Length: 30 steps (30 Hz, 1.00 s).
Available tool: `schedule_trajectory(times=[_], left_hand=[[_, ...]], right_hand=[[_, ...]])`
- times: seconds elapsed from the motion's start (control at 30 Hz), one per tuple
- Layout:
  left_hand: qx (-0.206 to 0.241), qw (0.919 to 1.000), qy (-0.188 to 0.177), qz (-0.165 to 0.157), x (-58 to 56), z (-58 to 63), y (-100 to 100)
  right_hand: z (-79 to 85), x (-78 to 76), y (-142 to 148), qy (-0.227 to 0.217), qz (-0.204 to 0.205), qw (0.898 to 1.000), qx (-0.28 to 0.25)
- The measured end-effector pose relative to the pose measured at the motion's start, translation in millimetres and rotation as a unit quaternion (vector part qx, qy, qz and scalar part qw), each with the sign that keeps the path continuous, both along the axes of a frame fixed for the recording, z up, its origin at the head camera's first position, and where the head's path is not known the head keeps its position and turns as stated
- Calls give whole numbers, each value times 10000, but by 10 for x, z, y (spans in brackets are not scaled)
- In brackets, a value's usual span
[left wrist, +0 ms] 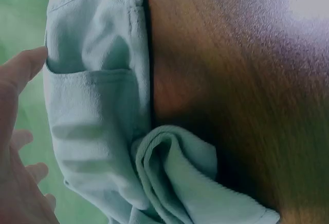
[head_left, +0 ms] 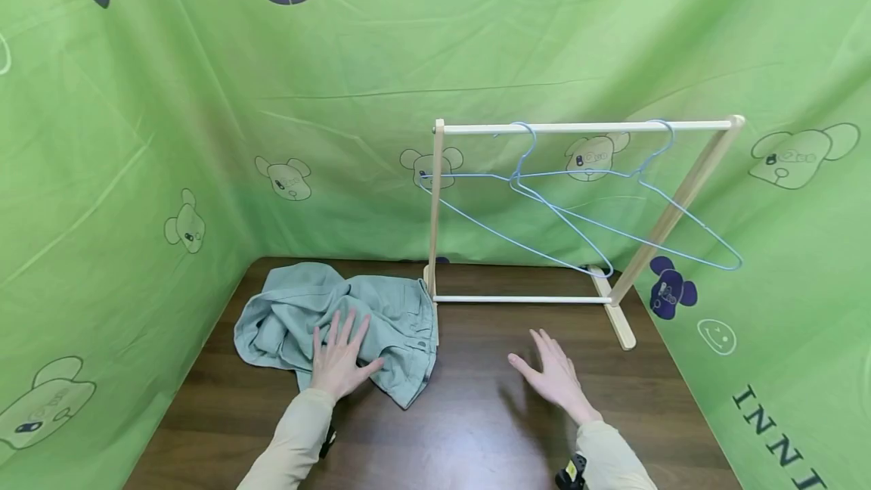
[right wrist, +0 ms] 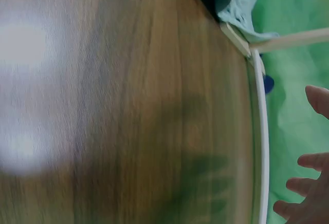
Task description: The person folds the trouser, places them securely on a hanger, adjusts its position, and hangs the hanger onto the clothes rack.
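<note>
A pale blue-green pair of trousers (head_left: pixel 395 301) lies bunched at the table's left side, its waistband toward the rack. My left hand (head_left: pixel 336 361) is over its near part, fingers spread and straight. In the left wrist view, a pocket and a folded edge show on the trousers (left wrist: pixel 92 111), beside the left hand (left wrist: pixel 15 157). My right hand (head_left: pixel 554 376) hovers over the table with nothing in it, fingers extended and thumb apart, casting a shadow on the wood. The right wrist view shows its fingers (right wrist: pixel 300 185) near the rack's lower bar (right wrist: pixel 262 131).
A small wooden clothes rack (head_left: pixel 585 128) stands at the back right of the brown table (head_left: pixel 476 414). Two light blue wire hangers hang from it, one hanger (head_left: pixel 517 172) left and another hanger (head_left: pixel 640 172) right. Green printed cloth (head_left: pixel 354 44) encloses the back and sides.
</note>
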<state>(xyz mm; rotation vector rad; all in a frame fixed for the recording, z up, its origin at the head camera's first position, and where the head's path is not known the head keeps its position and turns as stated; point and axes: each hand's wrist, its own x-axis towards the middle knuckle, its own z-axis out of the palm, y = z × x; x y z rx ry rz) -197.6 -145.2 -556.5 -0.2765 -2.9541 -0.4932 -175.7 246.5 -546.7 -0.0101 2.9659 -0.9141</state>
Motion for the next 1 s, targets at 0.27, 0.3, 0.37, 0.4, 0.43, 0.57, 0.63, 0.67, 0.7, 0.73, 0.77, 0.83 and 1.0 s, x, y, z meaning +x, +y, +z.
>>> schedule_trajectory(times=[0.27, 0.3, 0.37, 0.4, 0.43, 0.57, 0.63, 0.67, 0.7, 0.73, 0.77, 0.83, 1.0], left_hand=[[57, 9999, 153, -45, -5, -87, 39], [61, 9998, 168, -38, -7, -98, 42], [52, 9997, 223, -9, -13, -121, 48], [56, 9996, 271, 9, -15, -135, 50], [60, 9995, 313, 32, -18, -148, 53], [155, 9988, 421, 174, -31, -183, 64], [191, 9987, 411, 243, -37, -187, 74], [199, 9986, 398, 268, -39, -186, 79], [203, 9987, 375, 286, -41, -184, 85], [208, 9987, 358, 294, -42, -183, 92], [229, 9987, 335, 307, -42, -179, 97], [269, 9987, 301, 325, -44, -180, 103], [451, 9981, 202, 367, -48, -205, 94]], right_hand=[[-32, 11, -292, -45, 201, 9979, -610], [-35, 16, -326, -30, 215, 9973, -708], [-56, 19, -391, -41, 235, 9961, -854], [-72, 16, -422, -55, 235, 9956, -909], [-83, 14, -455, -74, 222, 9950, -971], [-103, -1, -598, -306, 113, 9901, -1362], [-102, -17, -678, -399, 80, 9867, -1575], [-98, -25, -720, -489, 71, 9837, -1730], [-98, -32, -761, -603, 87, 9798, -1902], [-95, -38, -802, -719, 120, 9757, -2065], [-96, -41, -844, -849, 144, 9709, -2236], [-101, -47, -922, -1132, 231, 9581, -2619], [-156, -80, -1089, -1757, 442, 9145, -3617]])
